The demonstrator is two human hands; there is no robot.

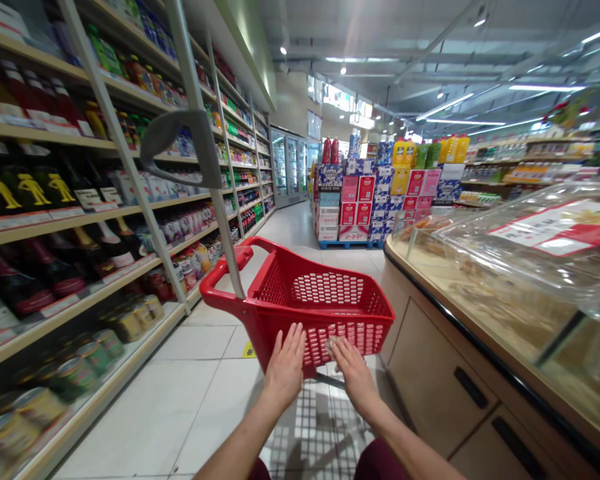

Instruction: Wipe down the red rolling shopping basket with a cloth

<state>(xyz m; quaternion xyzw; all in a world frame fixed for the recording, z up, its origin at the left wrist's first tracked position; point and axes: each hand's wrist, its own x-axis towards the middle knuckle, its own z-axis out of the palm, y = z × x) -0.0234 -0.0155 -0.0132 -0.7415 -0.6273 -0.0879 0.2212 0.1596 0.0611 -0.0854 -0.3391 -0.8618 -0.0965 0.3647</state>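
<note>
A red plastic shopping basket cart [275, 310] with perforated sides and a long metal pole stands in front of me. My left hand [287, 363] lies flat against its near side, fingers stretched out and holding nothing. To the right, my right hand [355, 373] is at the same perforated side. Its fingertips press a small whitish crumpled wipe [329, 345] against the basket; most of the wipe is hidden under the fingers. The grey handle [200, 148] is at the upper end of the pole, left of my hands.
Shelves [95, 293] of bottles and cans run along the left. On the right is a wooden counter [430, 373] with clear plastic covers [540, 207]. Stacked drink cartons [357, 200] stand on a blue pallet ahead, with glass-door fridges [287, 167] behind. White tiles [195, 393] cover the floor.
</note>
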